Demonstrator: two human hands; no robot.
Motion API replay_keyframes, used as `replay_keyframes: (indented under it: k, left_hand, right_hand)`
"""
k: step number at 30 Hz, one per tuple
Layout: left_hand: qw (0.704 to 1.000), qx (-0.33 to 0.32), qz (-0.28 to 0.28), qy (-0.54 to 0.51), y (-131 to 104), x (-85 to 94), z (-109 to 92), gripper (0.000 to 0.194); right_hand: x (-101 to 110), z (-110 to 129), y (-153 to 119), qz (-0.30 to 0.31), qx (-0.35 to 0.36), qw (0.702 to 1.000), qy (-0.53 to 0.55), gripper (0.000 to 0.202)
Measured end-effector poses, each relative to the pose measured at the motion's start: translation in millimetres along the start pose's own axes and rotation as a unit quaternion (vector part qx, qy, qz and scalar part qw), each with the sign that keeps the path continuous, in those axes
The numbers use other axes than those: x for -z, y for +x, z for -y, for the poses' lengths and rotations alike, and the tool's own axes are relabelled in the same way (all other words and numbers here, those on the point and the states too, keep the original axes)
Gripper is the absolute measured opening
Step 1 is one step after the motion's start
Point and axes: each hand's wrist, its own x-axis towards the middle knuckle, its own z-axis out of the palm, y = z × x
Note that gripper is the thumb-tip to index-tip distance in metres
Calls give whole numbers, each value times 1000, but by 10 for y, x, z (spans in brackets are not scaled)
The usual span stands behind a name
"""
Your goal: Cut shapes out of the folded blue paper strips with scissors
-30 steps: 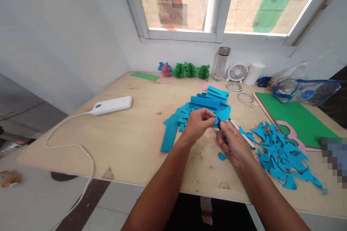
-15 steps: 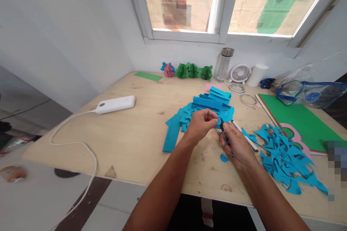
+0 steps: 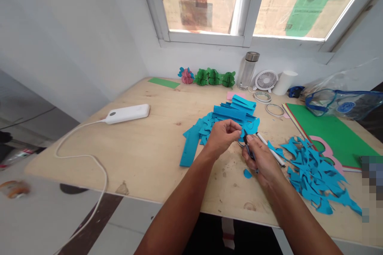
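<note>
My left hand (image 3: 224, 136) pinches the edge of a blue paper piece (image 3: 251, 126) between thumb and fingers. Dark-handled scissors (image 3: 248, 147) are in my right hand (image 3: 259, 153), their blades up against that paper. Behind my hands lie folded blue strips (image 3: 230, 113), and one more blue strip (image 3: 190, 149) rests left of my left wrist. Small cut blue shapes (image 3: 206, 125) are heaped beside it. A little blue scrap (image 3: 247, 173) lies below my right hand, and a large pile of blue offcuts (image 3: 314, 171) is to the right.
A white marker (image 3: 271, 150) lies beside my right hand. Green sheets (image 3: 332, 135) and a clear bag (image 3: 344, 101) are at right. Along the wall stand green paper figures (image 3: 213, 77), a glass bottle (image 3: 248, 71) and a fan (image 3: 265, 81). A white power bank (image 3: 128, 114) with its cable sits left.
The view has shifted very slightly. The blue paper at my fingertips has turned a little; both hands keep nearly the same place and grip.
</note>
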Motion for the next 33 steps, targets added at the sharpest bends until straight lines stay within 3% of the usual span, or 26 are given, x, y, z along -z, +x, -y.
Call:
replay_keyframes:
  k: [33]
  left_hand:
    - [1000, 4, 8, 9, -5, 21, -2, 8]
  right_hand:
    - [-11, 0, -5, -6, 13, 1000, -17, 37]
